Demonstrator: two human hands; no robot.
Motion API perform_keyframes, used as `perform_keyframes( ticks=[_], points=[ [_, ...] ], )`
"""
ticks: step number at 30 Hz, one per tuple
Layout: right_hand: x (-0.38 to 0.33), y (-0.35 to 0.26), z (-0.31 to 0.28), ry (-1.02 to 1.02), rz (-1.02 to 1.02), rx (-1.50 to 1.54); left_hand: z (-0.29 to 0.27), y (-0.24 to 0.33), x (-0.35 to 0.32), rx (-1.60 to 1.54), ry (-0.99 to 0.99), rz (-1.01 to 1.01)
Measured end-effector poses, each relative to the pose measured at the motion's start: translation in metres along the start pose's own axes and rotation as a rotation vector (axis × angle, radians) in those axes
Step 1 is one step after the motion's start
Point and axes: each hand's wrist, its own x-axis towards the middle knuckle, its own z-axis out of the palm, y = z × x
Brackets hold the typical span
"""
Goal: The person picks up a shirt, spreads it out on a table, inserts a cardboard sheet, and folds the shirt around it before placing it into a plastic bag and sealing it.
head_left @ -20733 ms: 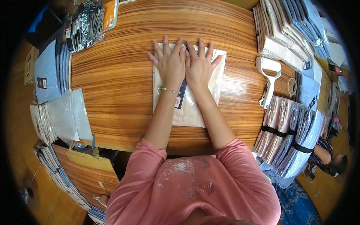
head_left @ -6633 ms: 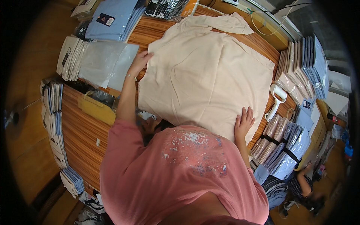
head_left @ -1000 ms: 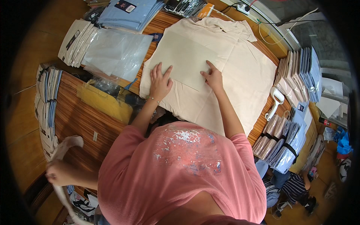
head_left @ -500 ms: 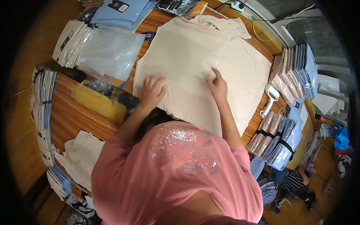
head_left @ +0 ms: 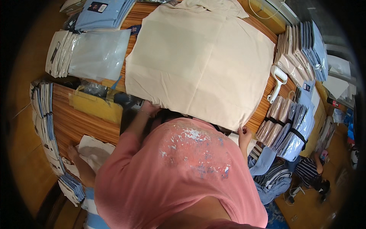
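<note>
A cream shirt (head_left: 225, 72) lies spread over the wood-grain table in front of me, its far end loosely bunched. On its left half a faint greyish rectangle (head_left: 171, 45) shows; whether this lies on or under the cloth I cannot tell. My left hand (head_left: 151, 108) is closed at the shirt's near edge, left of my body, where the cloth puckers; its fingertips are partly hidden. With thumb and fingers pinched together, my right hand (head_left: 244, 136) holds the near right corner of the hem.
Right of the shirt lie a white lint roller (head_left: 278, 82) and bagged folded shirts (head_left: 284, 120). Clear plastic bags (head_left: 99, 53) and folded blue shirts (head_left: 105, 15) sit far left. At left, another person's arm (head_left: 84, 170) reaches toward cream cloth (head_left: 97, 150). A second person (head_left: 309, 170) is low at right.
Both hands have moved from the shirt's middle back to its near edge, the right one now pinching the corner. The cloth looks flatter. Another person's arm has come in at left.
</note>
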Motion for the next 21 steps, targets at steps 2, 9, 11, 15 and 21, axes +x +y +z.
perform_keyframes(
  ticks=[2, 9, 11, 15, 21],
  points=[
    [0.006, 0.011, -0.007, -0.107, 0.006, 0.109, -0.015, 0.005, -0.025, -0.004, 0.185, 0.181],
    [0.006, -0.115, -0.047, -0.068, 0.027, 0.835, 0.179, 0.037, -0.148, 0.327, 0.169, 1.056],
    [0.028, -0.134, -0.052, -0.032, -0.037, 0.986, 0.224, 0.056, -0.141, 0.46, -0.109, 1.027],
    [0.087, -0.135, -0.043, -0.064, 0.075, 1.189, 0.243, 0.046, -0.114, 0.361, 0.093, 0.821],
    [0.109, -0.144, -0.04, -0.157, 0.064, 1.144, 0.264, 0.084, -0.012, 1.841, -0.571, 1.315]
  ],
)
